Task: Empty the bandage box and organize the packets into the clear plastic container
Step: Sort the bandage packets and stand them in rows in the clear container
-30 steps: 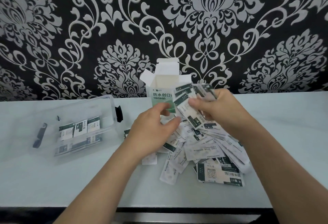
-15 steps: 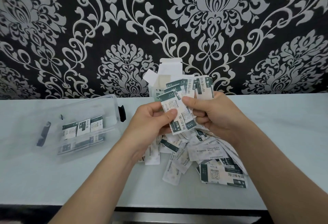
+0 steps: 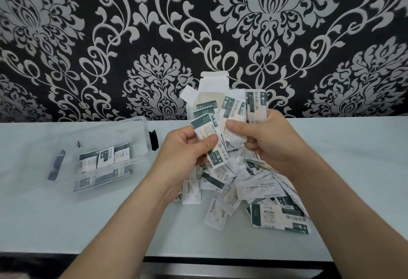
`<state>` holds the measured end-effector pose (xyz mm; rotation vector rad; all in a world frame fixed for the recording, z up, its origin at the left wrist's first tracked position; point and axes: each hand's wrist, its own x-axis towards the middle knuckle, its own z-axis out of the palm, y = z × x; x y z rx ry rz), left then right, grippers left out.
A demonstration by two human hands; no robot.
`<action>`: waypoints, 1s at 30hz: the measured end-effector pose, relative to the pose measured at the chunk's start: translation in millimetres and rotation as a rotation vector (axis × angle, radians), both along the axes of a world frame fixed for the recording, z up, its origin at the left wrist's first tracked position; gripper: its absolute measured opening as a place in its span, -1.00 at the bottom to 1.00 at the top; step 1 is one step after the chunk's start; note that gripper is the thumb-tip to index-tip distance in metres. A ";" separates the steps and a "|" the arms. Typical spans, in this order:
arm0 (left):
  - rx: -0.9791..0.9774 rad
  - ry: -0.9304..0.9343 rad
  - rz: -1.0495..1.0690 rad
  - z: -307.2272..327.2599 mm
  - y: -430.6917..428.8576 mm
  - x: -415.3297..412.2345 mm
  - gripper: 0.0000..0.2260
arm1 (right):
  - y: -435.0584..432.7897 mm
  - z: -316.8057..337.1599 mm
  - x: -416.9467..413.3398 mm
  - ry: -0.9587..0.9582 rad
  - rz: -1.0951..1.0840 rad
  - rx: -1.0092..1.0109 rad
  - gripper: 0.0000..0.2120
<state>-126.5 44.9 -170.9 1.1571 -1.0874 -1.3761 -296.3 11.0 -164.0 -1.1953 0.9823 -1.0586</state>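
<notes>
Open white cardboard bandage box (image 3: pixel 212 90) seemingly emptied; few green-and-white packets (image 3: pixel 105 160) in clear plastic container (image 3: pixel 141 133); large loose pile (image 3: pixel 256 188) unsorted; left hand (image 3: pixel 184 149) and right hand (image 3: pixel 266 138) both pinch a fanned sheaf (image 3: pixel 234 111).

Head-worn, forward and down — close (wide-angle)

Fanned bandage packets (image 3: pixel 234 111) are pinched by the left grip (image 3: pixel 183 150) and right grip (image 3: pixel 271 141) above a loose packet pile (image 3: pixel 254 188) on the tabletop (image 3: pixel 353 157), before the opened box (image 3: pixel 213 84).
</notes>
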 end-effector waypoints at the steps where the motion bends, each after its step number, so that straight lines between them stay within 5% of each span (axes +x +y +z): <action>1: -0.010 -0.017 -0.015 -0.6 -0.5 0.8 -0.83 | 0.8 1.1 0.6 0.038 0.005 0.013 -0.84; 4: -0.029 -0.082 -0.090 1.2 2.1 0.2 -0.81 | 1.0 -1.4 5.3 0.124 0.054 0.089 -0.65; 7: -0.052 -0.107 -0.003 3.0 4.0 -1.8 -0.83 | 1.5 0.3 6.8 0.064 0.037 0.127 -0.73; 11: -0.368 -0.668 0.349 -0.3 1.3 0.3 -0.87 | 7.2 4.1 14.3 0.250 -0.071 -0.052 -0.80; 15: -0.574 -0.966 0.286 -2.4 4.0 -8.5 -0.79 | 13.4 -3.9 38.5 0.170 0.068 -0.089 -0.96; 20: -0.624 -0.965 0.223 -2.4 3.7 -7.5 -0.95 | 13.0 -3.9 46.0 -0.019 0.116 -0.016 -0.69; 25: -0.616 -0.945 0.148 -1.2 3.5 -7.8 -0.84 | 17.0 5.0 48.2 -0.252 0.074 0.249 -0.44; 30: -0.571 -0.982 -0.072 -5.5 0.6 -1.8 -0.59 | 19.0 3.5 51.2 -0.108 -0.028 0.175 -0.44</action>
